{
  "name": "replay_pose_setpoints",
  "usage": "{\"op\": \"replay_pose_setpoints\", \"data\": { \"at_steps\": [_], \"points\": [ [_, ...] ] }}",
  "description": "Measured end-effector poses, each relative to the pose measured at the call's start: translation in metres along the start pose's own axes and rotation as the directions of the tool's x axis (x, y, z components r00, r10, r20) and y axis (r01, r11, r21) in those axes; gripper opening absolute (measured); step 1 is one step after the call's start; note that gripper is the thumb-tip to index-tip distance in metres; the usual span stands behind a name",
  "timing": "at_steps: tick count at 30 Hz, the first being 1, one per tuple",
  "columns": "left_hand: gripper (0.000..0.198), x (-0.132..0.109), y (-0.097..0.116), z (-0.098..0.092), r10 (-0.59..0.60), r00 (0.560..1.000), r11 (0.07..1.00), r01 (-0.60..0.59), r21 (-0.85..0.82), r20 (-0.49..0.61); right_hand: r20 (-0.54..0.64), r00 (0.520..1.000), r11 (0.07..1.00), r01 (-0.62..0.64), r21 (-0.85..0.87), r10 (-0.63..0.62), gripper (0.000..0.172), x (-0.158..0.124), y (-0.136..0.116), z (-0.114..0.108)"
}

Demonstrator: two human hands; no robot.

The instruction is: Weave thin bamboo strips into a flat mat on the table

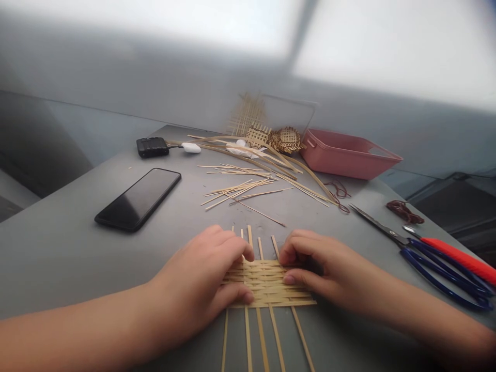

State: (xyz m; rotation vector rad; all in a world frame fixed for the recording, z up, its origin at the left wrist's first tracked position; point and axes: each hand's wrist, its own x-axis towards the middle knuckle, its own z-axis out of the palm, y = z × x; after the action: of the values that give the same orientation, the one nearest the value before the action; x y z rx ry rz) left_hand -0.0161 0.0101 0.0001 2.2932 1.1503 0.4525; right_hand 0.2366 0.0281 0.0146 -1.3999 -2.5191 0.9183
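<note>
A small woven bamboo mat (267,283) lies flat on the table in front of me, its long upright strips sticking out at top and bottom. My left hand (211,274) is closed over the mat's left part, with the fingers at the top edge and the thumb pressed near the bottom. On the right side, my right hand (315,258) grips the mat, its fingers curled by the upper edge and its thumb resting on the weave. My palms hide both ends of the mat.
Loose bamboo sticks (242,192) lie beyond the mat. A phone (139,199) is at left, near a black device (152,147). Scissors (426,258) and a red-handled tool (457,257) lie at right. Woven pieces (289,139) and a pink basket (344,155) stand behind.
</note>
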Motion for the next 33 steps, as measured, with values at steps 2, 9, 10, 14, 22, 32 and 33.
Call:
{"op": "replay_pose_setpoints", "data": {
  "at_steps": [2, 9, 10, 14, 22, 32, 33],
  "points": [
    [0.025, -0.001, 0.000, -0.001, 0.008, 1.000, 1.000, -0.008, 0.001, -0.004, 0.004, 1.000, 1.000, -0.010, -0.003, 0.010, 0.006, 0.000, -0.001, 0.000],
    [0.030, -0.001, 0.005, -0.001, 0.008, 0.999, 0.997, -0.011, 0.074, 0.045, 0.002, 0.995, 0.995, 0.096, -0.009, -0.096, 0.013, -0.004, -0.001, 0.002],
    [0.029, 0.000, 0.006, -0.001, 0.007, 0.998, 0.996, -0.012, 0.085, 0.064, 0.012, 0.995, 0.995, 0.100, -0.003, -0.100, 0.014, -0.004, -0.003, 0.002],
    [0.023, 0.001, 0.008, 0.001, -0.016, 0.994, 0.995, 0.005, 0.097, 0.107, 0.076, 0.997, 0.999, 0.026, 0.027, -0.028, 0.015, -0.008, -0.012, 0.002],
    [0.022, -0.002, 0.015, -0.001, -0.042, 0.990, 0.990, 0.023, 0.139, 0.133, 0.002, 1.000, 1.000, 0.003, -0.025, -0.003, 0.033, -0.011, -0.021, 0.013],
    [0.021, -0.001, 0.029, -0.006, -0.148, 0.975, 0.983, 0.126, 0.133, 0.168, -0.018, 0.999, 0.998, 0.041, -0.042, -0.041, 0.024, -0.013, -0.020, 0.015],
    [0.020, 0.000, 0.029, -0.006, -0.148, 0.976, 0.982, 0.126, 0.138, 0.161, -0.016, 0.999, 0.998, 0.042, -0.040, -0.042, 0.023, -0.013, -0.021, 0.015]
  ]
}}
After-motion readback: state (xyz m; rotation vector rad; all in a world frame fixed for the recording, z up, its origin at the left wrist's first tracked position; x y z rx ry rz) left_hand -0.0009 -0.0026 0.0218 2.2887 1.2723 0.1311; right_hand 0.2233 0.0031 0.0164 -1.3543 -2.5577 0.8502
